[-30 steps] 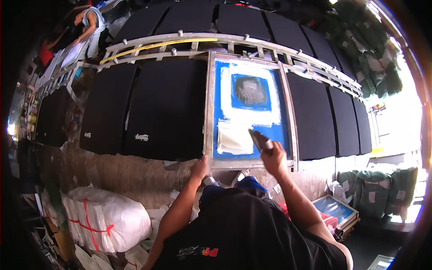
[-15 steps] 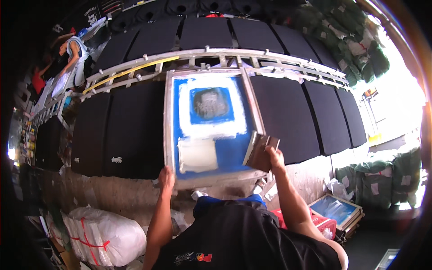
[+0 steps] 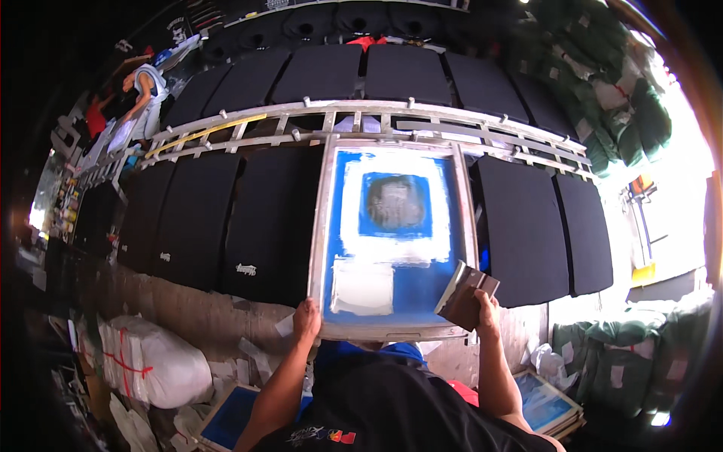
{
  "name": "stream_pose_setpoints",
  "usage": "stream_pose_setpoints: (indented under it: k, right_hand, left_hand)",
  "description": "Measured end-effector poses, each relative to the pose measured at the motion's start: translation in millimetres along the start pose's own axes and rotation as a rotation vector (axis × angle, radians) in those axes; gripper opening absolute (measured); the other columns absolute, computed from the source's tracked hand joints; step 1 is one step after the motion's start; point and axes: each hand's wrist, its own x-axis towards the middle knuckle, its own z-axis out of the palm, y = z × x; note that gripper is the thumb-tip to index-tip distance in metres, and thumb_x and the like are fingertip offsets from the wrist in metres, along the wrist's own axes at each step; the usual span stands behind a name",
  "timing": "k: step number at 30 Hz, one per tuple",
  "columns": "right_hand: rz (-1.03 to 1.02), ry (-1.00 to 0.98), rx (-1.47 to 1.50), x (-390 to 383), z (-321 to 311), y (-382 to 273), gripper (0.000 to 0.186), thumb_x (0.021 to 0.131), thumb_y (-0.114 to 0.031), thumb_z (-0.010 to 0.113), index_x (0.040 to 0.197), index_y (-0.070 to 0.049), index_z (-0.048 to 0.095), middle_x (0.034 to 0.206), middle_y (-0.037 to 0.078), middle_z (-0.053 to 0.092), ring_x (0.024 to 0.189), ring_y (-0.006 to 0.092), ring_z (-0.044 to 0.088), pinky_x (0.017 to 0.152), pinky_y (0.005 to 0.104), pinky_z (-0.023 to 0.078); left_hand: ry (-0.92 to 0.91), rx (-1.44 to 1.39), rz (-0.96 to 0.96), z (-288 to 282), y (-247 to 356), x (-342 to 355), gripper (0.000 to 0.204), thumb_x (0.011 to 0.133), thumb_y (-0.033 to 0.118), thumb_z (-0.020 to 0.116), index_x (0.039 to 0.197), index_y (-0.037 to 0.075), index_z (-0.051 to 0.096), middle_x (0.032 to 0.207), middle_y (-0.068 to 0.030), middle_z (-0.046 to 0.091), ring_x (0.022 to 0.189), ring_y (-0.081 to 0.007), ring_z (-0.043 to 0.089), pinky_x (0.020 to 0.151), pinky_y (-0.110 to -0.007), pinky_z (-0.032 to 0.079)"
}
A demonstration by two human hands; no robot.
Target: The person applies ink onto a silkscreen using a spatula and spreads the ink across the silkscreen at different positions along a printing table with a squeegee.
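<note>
A printing screen (image 3: 434, 301) with a light frame and blue mesh lies before me on the row of black fabric-covered boards. White ink surrounds a dark square patch near its far end, and a pale rectangle sits at its near left. My left hand (image 3: 306, 319) is closed on the frame's near left corner. At the near right, my right hand (image 3: 488, 309) grips a brown squeegee (image 3: 468, 298), held tilted over the mesh with its pale edge toward the left. Left of the screen, a black fabric panel (image 3: 271, 226) has a small white print near its front edge.
A metal rail (image 3: 343, 124) runs behind the screen, with more black boards (image 3: 407, 75) beyond. White wrapped bundles (image 3: 162, 365) stand at the near left, green bundles (image 3: 621, 354) at the right. Other screens (image 3: 546, 403) lie low beside me. Another person (image 3: 147, 98) stands far left.
The screen has shifted rightward along the boards, and both my hands have moved with it. One more panel with a white print now shows on its left. The squeegee stays in my right hand.
</note>
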Motion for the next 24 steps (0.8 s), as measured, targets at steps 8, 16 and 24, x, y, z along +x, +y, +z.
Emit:
stream_pose_setpoints:
  k: [8, 16, 24]
  right_hand:
    - [0.02, -0.011, 0.026, 46, -54, -20, 0.029, 0.09, -0.023, 0.069, 0.111, -0.002, 0.068, 0.098, 0.006, 0.069, 0.087, 0.0175, 0.066, 0.08, 0.0329, 0.055]
    - [-0.028, -0.052, -0.002, 73, -54, -20, 0.035, 0.092, -0.028, 0.07, 0.115, -0.001, 0.066, 0.103, 0.009, 0.07, 0.09, 0.0198, 0.069, 0.083, 0.0335, 0.057]
    - [0.011, -0.063, 0.014, 85, -52, -9, 0.038, 0.091, -0.028, 0.07, 0.115, 0.001, 0.066, 0.101, 0.009, 0.07, 0.089, 0.0219, 0.07, 0.081, 0.0351, 0.059]
  left_hand:
    - [0.0, 0.013, 0.058, 54, 48, -12, 0.058, 0.105, 0.04, 0.034, 0.1, -0.011, 0.061, 0.104, -0.0422, 0.062, 0.105, -0.0571, 0.059, 0.092, -0.06, 0.046]
    - [0.124, -0.148, 0.299, 60, 55, -12, 0.041, 0.101, 0.033, 0.054, 0.126, 0.0, 0.052, 0.117, -0.0308, 0.06, 0.11, -0.0487, 0.059, 0.098, -0.055, 0.045]
    - [0.113, 0.338, 0.254, 66, 81, -12, 0.069, 0.09, 0.041, 0.06, 0.145, 0.002, 0.046, 0.12, -0.0261, 0.058, 0.111, -0.0444, 0.059, 0.091, -0.058, 0.049]
